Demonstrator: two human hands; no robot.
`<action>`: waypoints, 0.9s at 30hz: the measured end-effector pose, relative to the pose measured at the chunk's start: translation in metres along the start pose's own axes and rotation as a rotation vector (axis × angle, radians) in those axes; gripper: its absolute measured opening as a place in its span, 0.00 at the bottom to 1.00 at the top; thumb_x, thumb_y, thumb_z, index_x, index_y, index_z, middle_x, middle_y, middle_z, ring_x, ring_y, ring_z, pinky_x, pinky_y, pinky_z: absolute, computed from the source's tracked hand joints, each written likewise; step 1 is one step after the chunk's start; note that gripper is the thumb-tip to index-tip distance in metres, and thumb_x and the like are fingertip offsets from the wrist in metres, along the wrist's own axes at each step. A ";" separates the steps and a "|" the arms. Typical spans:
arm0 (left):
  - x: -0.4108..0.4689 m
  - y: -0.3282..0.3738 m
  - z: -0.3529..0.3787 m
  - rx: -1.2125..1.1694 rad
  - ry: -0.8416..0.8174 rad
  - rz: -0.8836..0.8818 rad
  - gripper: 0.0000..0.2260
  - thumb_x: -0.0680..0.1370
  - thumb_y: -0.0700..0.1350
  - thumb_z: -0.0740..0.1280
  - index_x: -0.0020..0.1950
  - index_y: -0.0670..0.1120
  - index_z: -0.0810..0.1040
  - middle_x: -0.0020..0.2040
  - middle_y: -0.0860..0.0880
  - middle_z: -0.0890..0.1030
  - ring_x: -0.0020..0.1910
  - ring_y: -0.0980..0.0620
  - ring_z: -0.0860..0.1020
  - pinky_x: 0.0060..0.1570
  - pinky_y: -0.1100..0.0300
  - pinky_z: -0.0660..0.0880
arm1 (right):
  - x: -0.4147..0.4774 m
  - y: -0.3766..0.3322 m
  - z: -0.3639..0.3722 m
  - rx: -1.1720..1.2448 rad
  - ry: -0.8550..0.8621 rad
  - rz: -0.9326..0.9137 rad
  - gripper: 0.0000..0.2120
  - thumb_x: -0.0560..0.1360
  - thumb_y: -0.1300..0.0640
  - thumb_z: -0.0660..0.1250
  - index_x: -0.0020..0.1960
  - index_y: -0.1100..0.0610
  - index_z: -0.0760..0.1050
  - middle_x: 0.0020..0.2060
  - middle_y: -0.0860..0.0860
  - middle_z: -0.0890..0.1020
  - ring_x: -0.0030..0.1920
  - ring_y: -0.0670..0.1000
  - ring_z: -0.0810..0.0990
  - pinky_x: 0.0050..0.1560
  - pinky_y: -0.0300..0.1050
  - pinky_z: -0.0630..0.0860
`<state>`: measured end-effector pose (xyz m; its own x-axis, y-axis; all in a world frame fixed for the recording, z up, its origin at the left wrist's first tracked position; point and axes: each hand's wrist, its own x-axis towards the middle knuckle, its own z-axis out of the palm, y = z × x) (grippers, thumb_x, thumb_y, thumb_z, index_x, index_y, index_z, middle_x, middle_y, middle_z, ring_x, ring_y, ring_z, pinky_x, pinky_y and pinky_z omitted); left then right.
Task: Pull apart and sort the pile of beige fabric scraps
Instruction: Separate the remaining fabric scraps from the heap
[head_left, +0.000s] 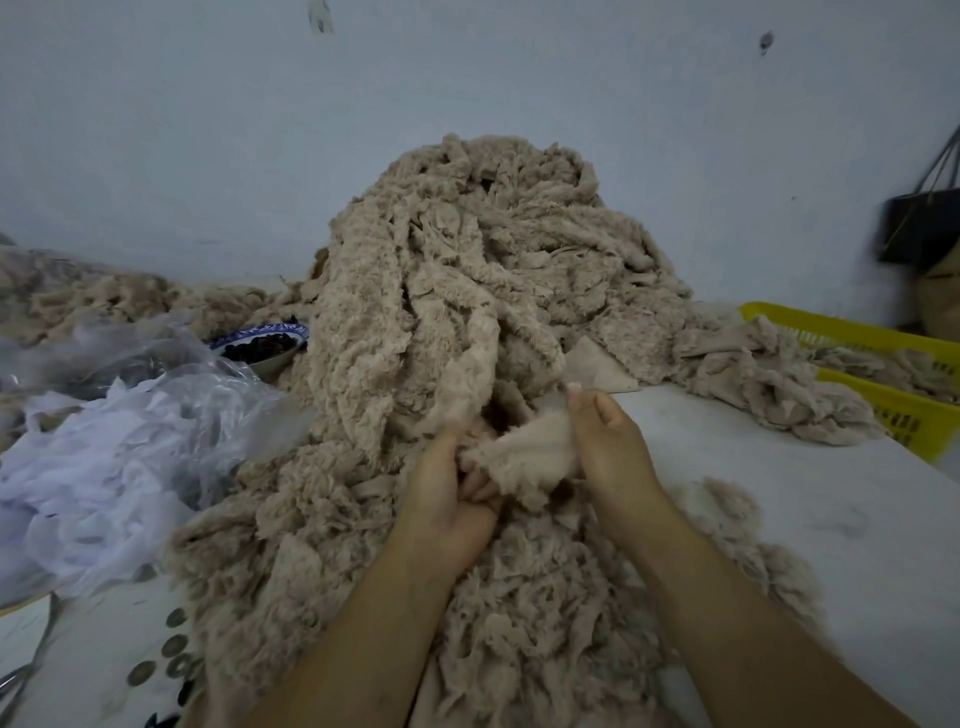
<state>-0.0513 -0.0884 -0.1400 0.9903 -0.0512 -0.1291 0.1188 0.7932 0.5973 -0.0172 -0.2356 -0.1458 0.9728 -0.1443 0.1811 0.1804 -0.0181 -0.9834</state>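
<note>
As we hold, grips: left grip (447, 499) and right grip (610, 447) both pinch one scrap (524, 457).
Pile (467, 260): just behind grips.

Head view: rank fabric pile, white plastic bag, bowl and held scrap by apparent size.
1. fabric pile
2. plastic bag
3. scrap and bowl look alike; the scrap is nearer, so I leave them tied.

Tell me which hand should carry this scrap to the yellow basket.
Right, probably: the right hand grips the scrap and is on the side of the yellow basket; the left hand, gripping it too, would have to cross.
</note>
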 end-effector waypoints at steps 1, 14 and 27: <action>0.001 0.005 -0.003 -0.101 -0.026 -0.002 0.17 0.82 0.41 0.56 0.33 0.46 0.71 0.24 0.53 0.65 0.17 0.57 0.60 0.18 0.66 0.58 | 0.004 0.000 -0.005 0.116 0.073 0.066 0.18 0.82 0.42 0.60 0.35 0.48 0.70 0.25 0.43 0.72 0.26 0.43 0.71 0.28 0.38 0.70; -0.007 -0.015 0.002 1.227 -0.229 0.313 0.24 0.65 0.73 0.63 0.46 0.55 0.79 0.40 0.70 0.82 0.40 0.71 0.79 0.39 0.77 0.70 | -0.013 -0.010 0.007 0.056 -0.006 -0.184 0.20 0.79 0.38 0.59 0.33 0.47 0.72 0.27 0.43 0.75 0.30 0.43 0.73 0.32 0.38 0.72; -0.013 -0.003 0.008 0.572 -0.093 0.307 0.10 0.80 0.48 0.67 0.57 0.48 0.85 0.55 0.45 0.86 0.54 0.48 0.84 0.49 0.60 0.80 | -0.025 -0.008 0.010 -0.091 -0.393 -0.186 0.11 0.73 0.35 0.57 0.43 0.38 0.73 0.45 0.38 0.78 0.45 0.34 0.76 0.43 0.28 0.71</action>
<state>-0.0641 -0.0951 -0.1344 0.9844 0.0531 0.1679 -0.1760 0.3334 0.9262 -0.0421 -0.2220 -0.1421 0.9094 0.2561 0.3276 0.3615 -0.0976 -0.9272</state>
